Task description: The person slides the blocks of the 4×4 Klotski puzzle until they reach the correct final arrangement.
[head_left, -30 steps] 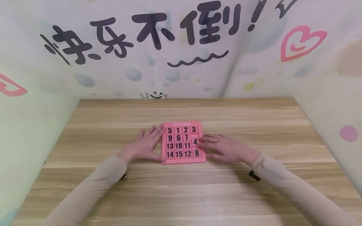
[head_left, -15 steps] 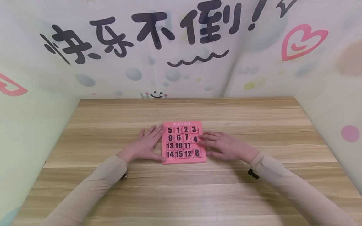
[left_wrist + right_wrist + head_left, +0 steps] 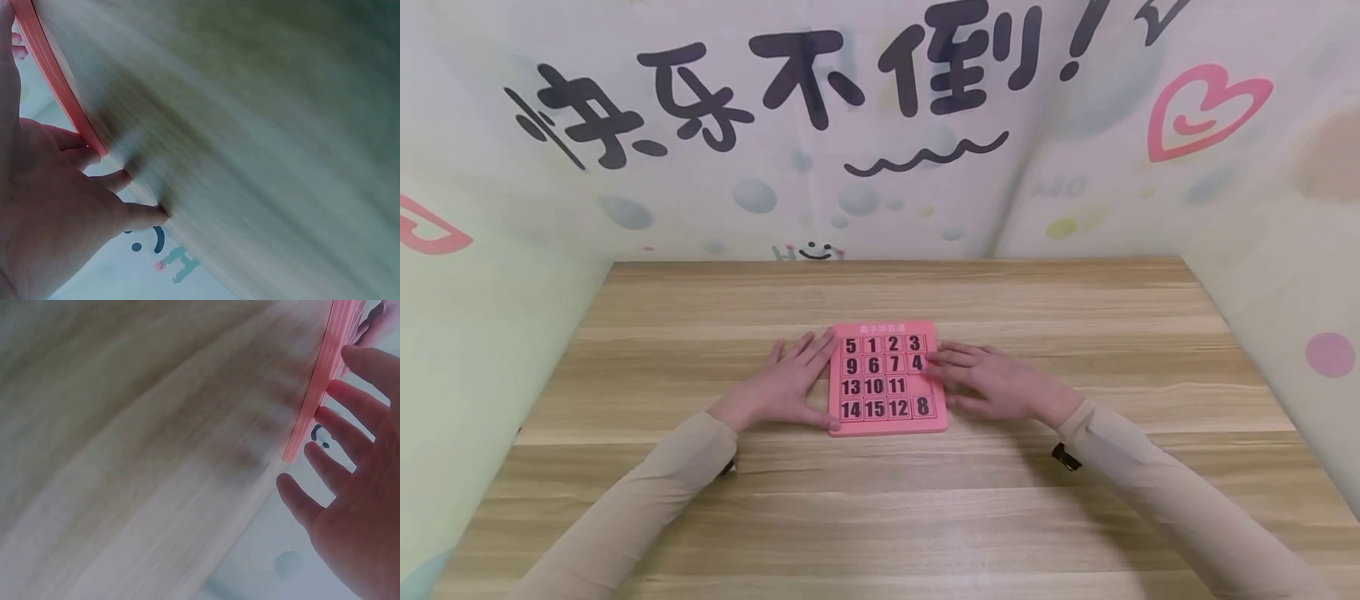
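Observation:
A pink sliding number puzzle [image 3: 887, 429] lies flat on the table. Its rows read 5 1 2 3, then 9 6 7 4, then 13 10 11 and a gap, then 14 15 12 8. My left hand [image 3: 784, 385] spreads along the left side, thumb at the near corner and fingertips by the far one. At the opposite side, my right hand [image 3: 988, 383] reaches in with extended fingers, tips right at the 4 tile [image 3: 915, 363]. Both wrist views show the puzzle's edge [image 3: 65, 97] from low down, the right one with slightly bent, separated fingers [image 3: 340, 428].
The wood-grain table [image 3: 880, 517] stretches around the puzzle on all sides. A printed backdrop [image 3: 700, 208] with large black characters stands behind it, and pale side walls [image 3: 1285, 275] flank the table.
The 4 tile has slid away from me, from between the second and third rows up into the second row, with my right fingertips following. The left hand stays put.

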A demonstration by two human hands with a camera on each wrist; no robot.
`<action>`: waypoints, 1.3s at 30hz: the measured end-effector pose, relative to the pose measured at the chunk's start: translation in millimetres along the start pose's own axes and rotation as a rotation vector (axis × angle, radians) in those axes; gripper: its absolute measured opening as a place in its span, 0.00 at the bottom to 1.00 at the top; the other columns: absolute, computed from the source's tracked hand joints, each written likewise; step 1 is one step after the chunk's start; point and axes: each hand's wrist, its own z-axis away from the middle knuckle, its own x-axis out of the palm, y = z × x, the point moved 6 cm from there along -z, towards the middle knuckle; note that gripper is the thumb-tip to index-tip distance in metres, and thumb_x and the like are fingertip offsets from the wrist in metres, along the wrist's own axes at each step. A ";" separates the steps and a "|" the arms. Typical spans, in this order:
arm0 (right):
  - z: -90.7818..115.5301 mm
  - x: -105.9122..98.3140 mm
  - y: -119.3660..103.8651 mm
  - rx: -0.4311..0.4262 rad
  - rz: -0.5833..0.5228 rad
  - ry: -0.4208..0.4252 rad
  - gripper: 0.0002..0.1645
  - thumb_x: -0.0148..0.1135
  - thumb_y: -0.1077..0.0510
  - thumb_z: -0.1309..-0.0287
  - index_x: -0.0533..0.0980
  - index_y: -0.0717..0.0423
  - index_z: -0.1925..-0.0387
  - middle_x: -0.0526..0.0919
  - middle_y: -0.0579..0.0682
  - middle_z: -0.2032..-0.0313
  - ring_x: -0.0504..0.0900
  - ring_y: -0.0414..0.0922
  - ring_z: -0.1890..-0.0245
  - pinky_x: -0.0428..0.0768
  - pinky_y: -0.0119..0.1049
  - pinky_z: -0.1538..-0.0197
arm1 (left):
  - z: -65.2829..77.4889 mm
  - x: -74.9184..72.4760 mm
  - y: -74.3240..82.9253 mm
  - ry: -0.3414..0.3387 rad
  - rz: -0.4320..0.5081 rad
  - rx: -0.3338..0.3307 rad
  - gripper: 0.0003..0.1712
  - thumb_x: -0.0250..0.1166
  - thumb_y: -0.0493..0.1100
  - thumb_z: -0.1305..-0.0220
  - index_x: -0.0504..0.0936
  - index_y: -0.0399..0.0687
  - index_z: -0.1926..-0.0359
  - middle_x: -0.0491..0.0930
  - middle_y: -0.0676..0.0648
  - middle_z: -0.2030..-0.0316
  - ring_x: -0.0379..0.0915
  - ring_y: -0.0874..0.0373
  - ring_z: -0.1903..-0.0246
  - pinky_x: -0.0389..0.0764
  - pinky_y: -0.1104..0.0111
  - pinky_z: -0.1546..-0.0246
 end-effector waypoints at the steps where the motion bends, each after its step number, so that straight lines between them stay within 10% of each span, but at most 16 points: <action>1: -0.2 0.0 0.1 0.001 -0.002 -0.001 0.32 0.54 0.46 0.32 0.65 0.53 0.31 0.63 0.55 0.31 0.56 0.57 0.30 0.57 0.57 0.32 | 0.2 -0.5 0.3 0.002 0.001 0.001 0.73 0.61 0.80 0.55 0.37 0.42 0.24 0.32 0.45 0.25 0.28 0.40 0.28 0.33 0.38 0.35; 31: 0.8 -0.8 -4.1 0.040 0.007 -0.020 0.34 0.53 0.44 0.32 0.63 0.52 0.29 0.61 0.53 0.30 0.53 0.58 0.29 0.56 0.60 0.33 | 1.8 -0.8 0.3 0.000 0.014 -0.003 0.73 0.61 0.79 0.55 0.38 0.41 0.24 0.33 0.44 0.25 0.28 0.40 0.28 0.32 0.38 0.35; 39: 6.5 -2.7 -12.7 -0.067 0.051 0.012 0.31 0.56 0.48 0.33 0.67 0.56 0.33 0.67 0.54 0.33 0.59 0.58 0.31 0.58 0.57 0.33 | 0.1 0.0 -0.1 -0.003 0.005 -0.006 0.73 0.60 0.80 0.55 0.38 0.42 0.24 0.32 0.44 0.25 0.28 0.40 0.28 0.32 0.39 0.34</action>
